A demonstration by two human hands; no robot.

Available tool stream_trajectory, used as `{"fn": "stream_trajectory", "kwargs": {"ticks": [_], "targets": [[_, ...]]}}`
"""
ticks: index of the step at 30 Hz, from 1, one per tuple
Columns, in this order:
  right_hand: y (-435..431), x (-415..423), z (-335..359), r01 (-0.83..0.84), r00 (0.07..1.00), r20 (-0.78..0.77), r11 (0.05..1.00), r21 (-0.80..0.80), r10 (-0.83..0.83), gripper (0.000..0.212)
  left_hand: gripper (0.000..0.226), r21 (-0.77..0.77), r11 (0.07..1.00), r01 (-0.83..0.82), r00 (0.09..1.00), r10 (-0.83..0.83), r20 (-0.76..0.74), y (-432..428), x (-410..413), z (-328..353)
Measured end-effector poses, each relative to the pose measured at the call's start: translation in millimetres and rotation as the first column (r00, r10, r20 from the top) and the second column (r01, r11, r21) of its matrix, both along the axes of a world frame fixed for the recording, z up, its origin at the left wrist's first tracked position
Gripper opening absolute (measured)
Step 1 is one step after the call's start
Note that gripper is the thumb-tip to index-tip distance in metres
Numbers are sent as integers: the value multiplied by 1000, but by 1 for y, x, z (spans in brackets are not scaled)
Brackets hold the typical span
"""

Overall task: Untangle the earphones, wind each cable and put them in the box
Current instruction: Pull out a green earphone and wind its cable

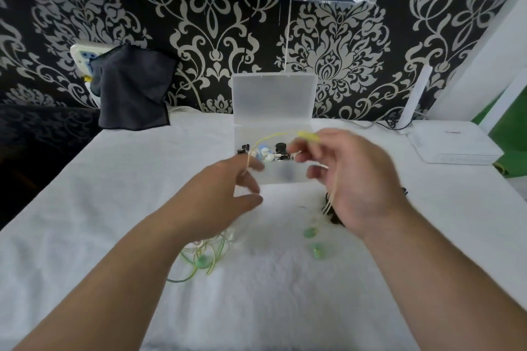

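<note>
While both hands hang just in front of the box [273, 175], a yellow cable [271, 137] arcs between them over its open compartment. The left hand [225, 191], at the box's front-left corner, has its fingers curled and pinches one end of the cable between thumb and forefinger; it is motion-blurred. The right hand [353, 179], at the front-right corner, has its fingers loosely curled round the cable. The yellow plug end sticks out by its forefinger, and several loops hang below its palm.

The box is clear plastic. Its lid [273, 97] stands upright at the back, and black and white earphones [271, 153] lie inside, toward the rear.

In front of the box, under the left wrist, a green tangle [204, 258] of cable lies on the table [114, 208]. Two green earbuds [312, 238] lie in front of the box's right half, and a black cable [332, 215] shows under the right hand.

Right of the box, well apart, sits a white router [453, 147]. Behind and left of it a dark cloth [134, 91] hangs on the wall.
</note>
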State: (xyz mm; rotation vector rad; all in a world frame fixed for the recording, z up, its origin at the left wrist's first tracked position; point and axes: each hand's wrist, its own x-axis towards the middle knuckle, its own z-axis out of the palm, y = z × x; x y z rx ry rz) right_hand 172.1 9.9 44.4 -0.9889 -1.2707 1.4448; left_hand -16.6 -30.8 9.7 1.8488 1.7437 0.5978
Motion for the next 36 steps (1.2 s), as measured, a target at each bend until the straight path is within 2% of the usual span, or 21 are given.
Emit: {"fn": "stream_trajectory", "kwargs": {"ticks": [1,3,5,7,9,10,11,12,13,15,16,17,19,21,22,24,26,29,30,32,36], "targets": [[1,7,8,-10,981,-193,996,-89,-7,29,20,-14,1000,-16,1000,16,-4,1,-1,0],[3,24,19,-25,897,-437,978,-209,-71,24,17,-32,998,-61,998,61,-11,1,-4,0],[7,42,23,15,819,-550,964,-267,-165,21,18,-55,994,-92,995,90,-32,0,-9,2],[12,54,22,88,802,-538,942,-325,-260,23,18,-73,991,-109,994,107,-34,0,-15,5],[15,59,18,229,903,-277,912,-340,-330,29,22,-46,990,-134,991,135,15,0,-17,9],[16,57,14,290,950,-31,913,-287,-311,34,26,-13,990,-140,989,140,51,0,-17,11],[16,55,7,289,941,240,934,-211,-237,39,29,26,991,-135,987,132,95,0,-15,14],[14,53,-1,221,869,480,962,-162,-118,41,33,53,991,-124,985,117,128,0,-12,18],[10,51,-9,119,740,672,981,-153,15,36,35,73,991,-109,985,98,145,0,-8,21],[0,47,-18,-66,422,898,992,-106,124,15,39,114,992,-52,995,42,94,0,0,23],[-4,44,-21,-123,354,932,992,-33,75,17,43,131,991,-15,999,8,51,0,3,23],[-8,39,-20,-169,382,924,984,56,13,36,48,142,990,22,1000,-24,16,0,6,22],[-13,28,-13,-235,612,788,967,97,69,64,50,167,984,63,998,-63,-3,0,13,19],[-18,16,-11,-310,769,581,951,-25,266,60,33,199,977,73,997,-78,20,0,18,19],[-19,13,-12,-318,787,540,946,-58,297,45,22,216,974,68,996,-79,40,-1,20,19],[-19,10,-11,-262,765,606,965,-18,219,17,9,222,974,30,997,-44,59,0,20,18],[-16,11,-10,-181,814,570,982,62,114,31,9,187,982,-19,999,10,49,-1,16,16],[-15,11,7,-115,976,197,990,86,96,32,19,115,993,-17,1000,16,8,-4,10,14],[-15,12,14,-122,992,13,991,56,122,28,19,91,996,-9,1000,10,-8,-6,10,14],[-14,16,26,-214,932,-294,976,31,213,28,21,77,997,-2,999,5,-37,-7,7,14],[-13,26,50,-301,769,-565,949,95,300,35,16,57,996,-65,995,69,-76,-7,0,13]]}}
